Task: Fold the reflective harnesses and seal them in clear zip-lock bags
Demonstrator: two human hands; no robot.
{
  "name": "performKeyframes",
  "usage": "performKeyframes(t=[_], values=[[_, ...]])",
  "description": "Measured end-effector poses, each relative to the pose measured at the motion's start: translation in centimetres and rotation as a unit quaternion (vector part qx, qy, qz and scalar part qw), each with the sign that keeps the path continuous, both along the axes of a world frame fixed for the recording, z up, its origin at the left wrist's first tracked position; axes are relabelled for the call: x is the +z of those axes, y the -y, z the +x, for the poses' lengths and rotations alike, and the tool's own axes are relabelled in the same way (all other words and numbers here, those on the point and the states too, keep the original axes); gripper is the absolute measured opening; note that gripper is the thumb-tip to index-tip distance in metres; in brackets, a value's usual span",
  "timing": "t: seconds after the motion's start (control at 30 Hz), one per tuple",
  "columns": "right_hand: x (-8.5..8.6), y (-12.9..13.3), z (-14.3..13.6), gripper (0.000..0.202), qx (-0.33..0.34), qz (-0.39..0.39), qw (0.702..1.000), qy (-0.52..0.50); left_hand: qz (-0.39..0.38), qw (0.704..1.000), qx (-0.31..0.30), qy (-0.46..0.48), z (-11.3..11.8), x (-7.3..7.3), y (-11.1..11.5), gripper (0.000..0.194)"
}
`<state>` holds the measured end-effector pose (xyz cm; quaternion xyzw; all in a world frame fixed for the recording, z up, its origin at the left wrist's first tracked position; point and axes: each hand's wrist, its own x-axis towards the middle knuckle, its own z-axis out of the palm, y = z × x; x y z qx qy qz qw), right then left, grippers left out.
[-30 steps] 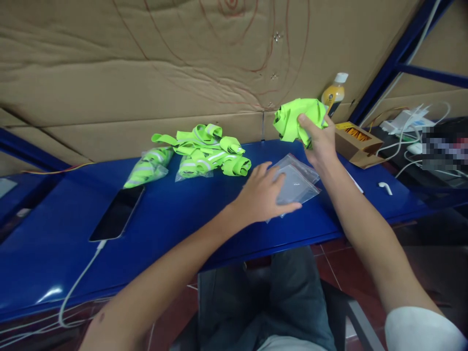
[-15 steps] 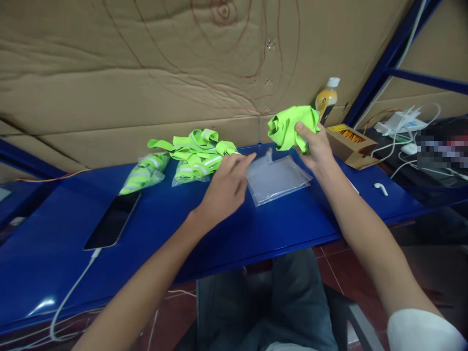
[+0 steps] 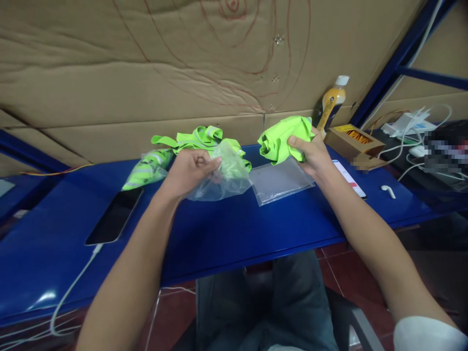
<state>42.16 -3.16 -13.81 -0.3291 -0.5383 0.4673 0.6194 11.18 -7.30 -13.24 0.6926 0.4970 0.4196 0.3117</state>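
Note:
Between the thumb and fingers of my left hand (image 3: 193, 170) is a clear plastic bag (image 3: 234, 180), raised over the table and partly covering the neon items behind it. My right hand (image 3: 309, 148) grips a bundled neon-yellow reflective vest (image 3: 280, 139) by its right end. Below that bundle, a stack of flat clear bags (image 3: 283, 183) lies on the blue table (image 3: 234, 248). Behind my left hand are neon straps with silvery strips (image 3: 203, 136), partly hidden. Left of them sits a neon bundle in clear plastic (image 3: 148, 168).
A dark phone (image 3: 115, 217) with a white cable lies at the left. At the right are a second phone (image 3: 349, 178), a white earbud (image 3: 388, 191), an open cardboard box (image 3: 354, 141) and a yellow-labelled bottle (image 3: 332, 105). Cardboard (image 3: 146, 92) lines the back.
My left hand has moved left from the flat bags and now holds a clear bag up. My right hand keeps its grip on the neon bundle, slightly lower.

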Motion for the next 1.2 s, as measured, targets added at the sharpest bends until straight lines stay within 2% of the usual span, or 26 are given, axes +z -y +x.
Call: performKeyframes(t=[0.1,0.17,0.27,0.33,0.4,0.53,0.7,0.8,0.9,0.97,1.0,1.07,1.1,1.2], values=[[0.0,0.0,-0.1,0.065,-0.005,-0.012,1.0,0.001,0.122,0.971,0.033,-0.205,-0.1,0.3,0.4,0.048],[0.0,-0.1,-0.2,0.066,-0.003,-0.018,1.0,0.0,0.132,0.96,-0.016,-0.247,0.2,0.7,0.9,0.046],[0.0,-0.1,0.0,0.064,0.02,-0.018,1.0,-0.006,0.058,0.979,-0.124,-0.15,0.6,1.2,1.6,0.037],[-0.1,0.0,0.2,0.062,0.05,-0.024,0.998,-0.002,0.022,0.987,-0.147,-0.068,0.7,1.4,1.7,0.029],[-0.1,0.2,0.3,0.061,0.081,-0.039,0.996,0.013,0.014,0.991,-0.133,-0.033,0.7,1.5,1.7,0.027],[0.0,1.1,0.0,0.058,0.141,-0.06,0.987,0.051,0.023,0.994,-0.102,-0.026,0.6,1.8,1.9,0.032],[0.2,2.0,-0.8,0.048,0.194,-0.052,0.978,0.064,0.093,0.995,-0.034,-0.02,1.0,2.4,2.8,0.058],[0.3,2.2,-1.2,0.049,0.185,-0.058,0.979,0.063,0.033,0.999,-0.031,0.024,1.4,2.3,2.9,0.059],[0.1,1.9,-1.1,0.053,0.154,-0.065,0.985,0.05,-0.05,0.993,-0.101,0.026,1.1,1.5,2.3,0.041],[0.0,1.5,-0.8,0.054,0.134,-0.065,0.988,0.04,-0.082,0.987,-0.14,-0.008,0.7,0.7,1.7,0.024],[-0.1,1.3,-0.7,0.054,0.126,-0.064,0.989,0.038,-0.076,0.987,-0.137,-0.043,0.5,0.3,1.5,0.021],[-0.2,0.8,-0.3,0.053,0.11,-0.063,0.991,0.036,-0.015,0.984,-0.087,-0.155,0.4,-0.2,1.3,0.027],[-0.3,0.5,-0.1,0.054,0.101,-0.063,0.992,0.034,0.037,0.973,-0.049,-0.222,0.5,-0.3,1.5,0.032],[-0.6,-0.2,0.3,0.057,0.072,-0.062,0.995,0.025,0.182,0.913,0.064,-0.36,2.0,0.0,3.0,0.046]])
